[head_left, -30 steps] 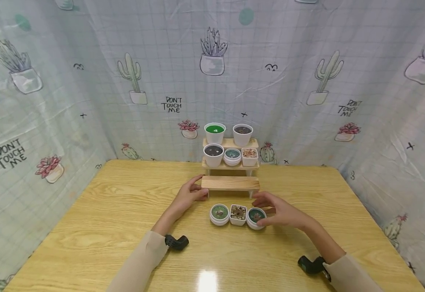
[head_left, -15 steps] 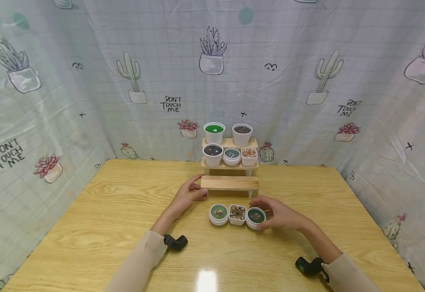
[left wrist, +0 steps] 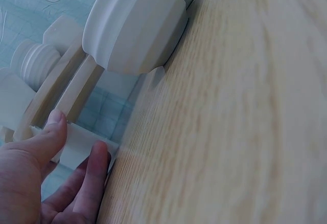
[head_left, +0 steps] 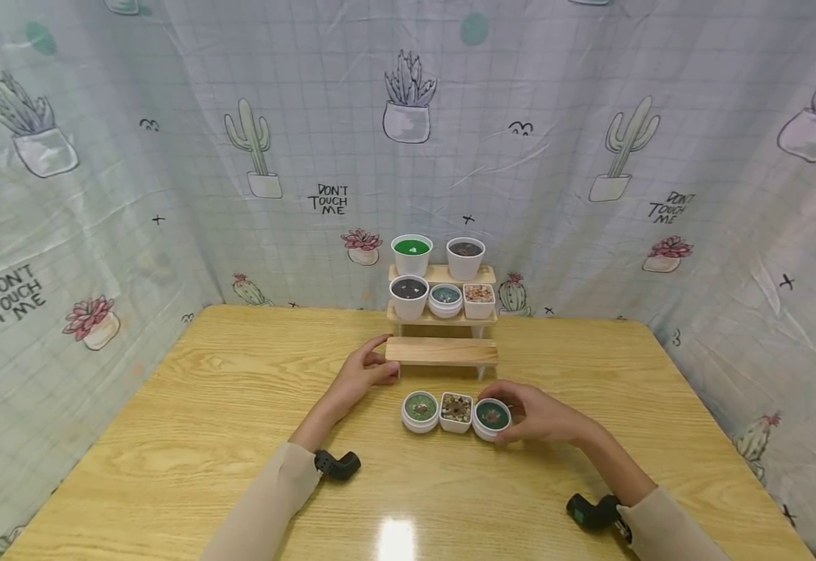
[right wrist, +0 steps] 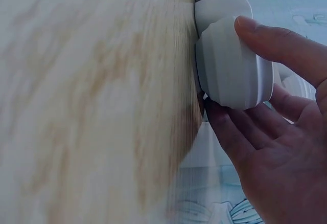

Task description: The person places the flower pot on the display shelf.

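Observation:
My right hand (head_left: 541, 414) has its thumb and fingers around a round white pot (right wrist: 230, 68) with a dark green top, the rightmost of three pots in a row on the table. Beside that one stand a square pot of pebbles (head_left: 457, 411) and a round pot with a lighter green top (head_left: 420, 412). At the left end of the lowest step of a wooden plant stand (head_left: 441, 351), my left hand (head_left: 358, 379) holds the step. The left wrist view shows the thumb on its edge and fingers by its white leg (left wrist: 82, 142); part of the grip is hidden.
On the middle step sit a tall pot (head_left: 410, 298), a small round pot (head_left: 446, 301) and a square pot (head_left: 479, 301). Two tall pots, one with a green top (head_left: 412, 255), stand on the highest step. A patterned curtain (head_left: 309, 140) hangs behind the table (head_left: 169, 436).
My right hand has moved slightly left and closed its thumb and fingers around the rightmost pot. My left hand has stayed at the stand.

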Demonstrator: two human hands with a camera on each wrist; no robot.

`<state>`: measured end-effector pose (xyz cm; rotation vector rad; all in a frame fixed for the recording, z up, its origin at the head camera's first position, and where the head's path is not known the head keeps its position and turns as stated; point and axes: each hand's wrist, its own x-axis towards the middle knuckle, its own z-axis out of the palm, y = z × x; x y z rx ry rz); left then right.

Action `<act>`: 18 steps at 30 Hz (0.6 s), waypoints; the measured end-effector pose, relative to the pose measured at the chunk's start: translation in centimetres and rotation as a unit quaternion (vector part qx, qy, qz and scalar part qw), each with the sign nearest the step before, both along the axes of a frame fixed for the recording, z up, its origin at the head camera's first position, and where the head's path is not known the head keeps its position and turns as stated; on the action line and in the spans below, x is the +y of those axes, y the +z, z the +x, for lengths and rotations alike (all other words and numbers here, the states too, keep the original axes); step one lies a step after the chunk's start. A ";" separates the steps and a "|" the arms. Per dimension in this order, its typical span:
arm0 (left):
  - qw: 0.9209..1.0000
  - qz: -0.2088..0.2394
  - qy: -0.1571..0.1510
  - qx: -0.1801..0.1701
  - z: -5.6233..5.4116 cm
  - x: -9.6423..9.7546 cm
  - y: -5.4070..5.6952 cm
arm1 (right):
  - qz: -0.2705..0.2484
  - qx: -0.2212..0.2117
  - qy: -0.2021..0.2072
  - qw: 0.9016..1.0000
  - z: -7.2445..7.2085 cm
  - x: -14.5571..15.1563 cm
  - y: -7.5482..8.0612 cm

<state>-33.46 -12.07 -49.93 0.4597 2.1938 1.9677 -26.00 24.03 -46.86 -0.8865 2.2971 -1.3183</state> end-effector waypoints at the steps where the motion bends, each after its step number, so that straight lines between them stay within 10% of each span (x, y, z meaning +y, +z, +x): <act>1: 1.000 0.000 0.001 0.001 0.0 0.0 0.0 | 0.001 0.000 0.001 1.000 0.0 0.0 0.0; 18: 1.000 0.002 -0.002 0.001 -0.1 -0.1 -0.2 | 0.010 0.030 -0.015 0.999 0.1 0.3 0.9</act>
